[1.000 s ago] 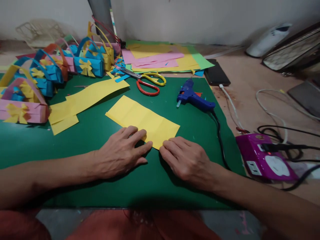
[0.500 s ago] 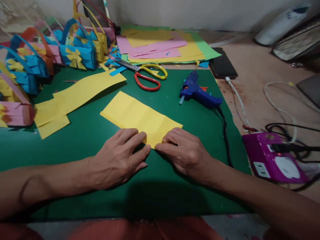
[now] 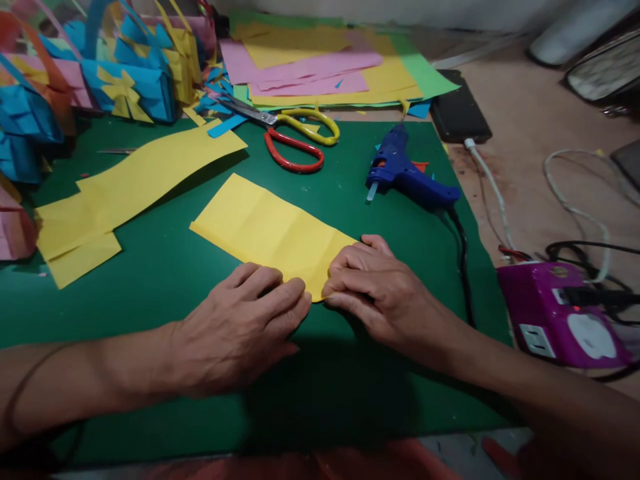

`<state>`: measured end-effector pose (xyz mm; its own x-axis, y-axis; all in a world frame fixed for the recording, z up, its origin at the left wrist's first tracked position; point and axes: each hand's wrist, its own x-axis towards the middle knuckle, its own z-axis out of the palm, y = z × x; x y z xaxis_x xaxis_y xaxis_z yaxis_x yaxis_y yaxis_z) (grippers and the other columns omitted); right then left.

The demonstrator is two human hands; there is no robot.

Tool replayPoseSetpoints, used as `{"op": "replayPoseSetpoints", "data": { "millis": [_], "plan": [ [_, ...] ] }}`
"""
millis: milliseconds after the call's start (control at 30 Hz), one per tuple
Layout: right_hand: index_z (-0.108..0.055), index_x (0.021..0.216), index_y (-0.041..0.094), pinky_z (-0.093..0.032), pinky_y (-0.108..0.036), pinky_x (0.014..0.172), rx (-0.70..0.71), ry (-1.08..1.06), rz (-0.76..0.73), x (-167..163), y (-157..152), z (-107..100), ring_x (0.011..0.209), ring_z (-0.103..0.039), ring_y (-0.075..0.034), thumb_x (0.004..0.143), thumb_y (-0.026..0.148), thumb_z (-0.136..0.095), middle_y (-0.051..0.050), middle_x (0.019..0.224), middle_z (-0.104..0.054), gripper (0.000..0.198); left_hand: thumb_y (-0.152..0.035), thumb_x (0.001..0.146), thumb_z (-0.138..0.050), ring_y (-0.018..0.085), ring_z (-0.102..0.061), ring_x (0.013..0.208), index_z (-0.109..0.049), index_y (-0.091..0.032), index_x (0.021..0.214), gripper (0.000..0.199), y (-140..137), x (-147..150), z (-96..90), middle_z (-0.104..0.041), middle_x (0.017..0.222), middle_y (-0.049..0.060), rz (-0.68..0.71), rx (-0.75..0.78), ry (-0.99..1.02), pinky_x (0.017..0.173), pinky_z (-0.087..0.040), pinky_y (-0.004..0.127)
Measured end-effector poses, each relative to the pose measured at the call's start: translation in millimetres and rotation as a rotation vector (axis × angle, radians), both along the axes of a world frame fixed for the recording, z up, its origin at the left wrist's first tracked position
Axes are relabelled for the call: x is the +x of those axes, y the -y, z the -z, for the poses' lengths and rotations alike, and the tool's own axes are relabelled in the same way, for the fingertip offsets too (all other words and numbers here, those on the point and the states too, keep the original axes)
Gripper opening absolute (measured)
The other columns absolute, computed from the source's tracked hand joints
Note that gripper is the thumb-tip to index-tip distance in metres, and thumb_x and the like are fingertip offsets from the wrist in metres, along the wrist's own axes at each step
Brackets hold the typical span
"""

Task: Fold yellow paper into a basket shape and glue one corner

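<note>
A creased yellow paper strip (image 3: 270, 223) lies slantwise on the green mat (image 3: 165, 280), its near long edge folded narrowly. My left hand (image 3: 250, 320) is closed along that near edge, fingers curled and pressing on the paper. At the strip's right end, my right hand (image 3: 375, 287) pinches the corner between thumb and bent fingers. A short stretch of the edge shows between the two hands. My fingers hide the rest of the right part of the strip.
Scissors (image 3: 295, 143) and a blue glue gun (image 3: 410, 173) lie behind the strip. More yellow paper (image 3: 145, 173) is at left, near small paper baskets (image 3: 135, 87). Coloured sheets (image 3: 320, 67) are stacked at the back. A purple power box (image 3: 555, 313), phone (image 3: 460, 107) and cables are at right.
My right hand has curled more tightly on the strip's right corner, and my left hand has shifted slightly along the edge. The camera view has tilted and moved closer.
</note>
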<state>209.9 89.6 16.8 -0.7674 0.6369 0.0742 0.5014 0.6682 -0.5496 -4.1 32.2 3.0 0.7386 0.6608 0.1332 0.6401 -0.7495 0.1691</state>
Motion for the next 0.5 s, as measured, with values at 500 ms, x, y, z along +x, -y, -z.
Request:
{"op": "replayPoseSetpoints", "data": {
  "millis": [500],
  "plan": [
    [-0.052, 0.065, 0.017, -0.028, -0.038, 0.082, 0.219, 0.047, 0.186, -10.5, 6.2, 9.8, 0.067, -0.042, -0.014, 0.087, 0.022, -0.049, -0.002, 0.069, -0.053, 0.022, -0.029, 0.090, -0.048, 0.021, -0.047, 0.091, -0.055, -0.014, 0.108, 0.024, 0.1, -3.0, 3.5, -0.058, 0.112, 0.003, 0.009, 0.027, 0.040, 0.079, -0.039, 0.037]
  ]
}}
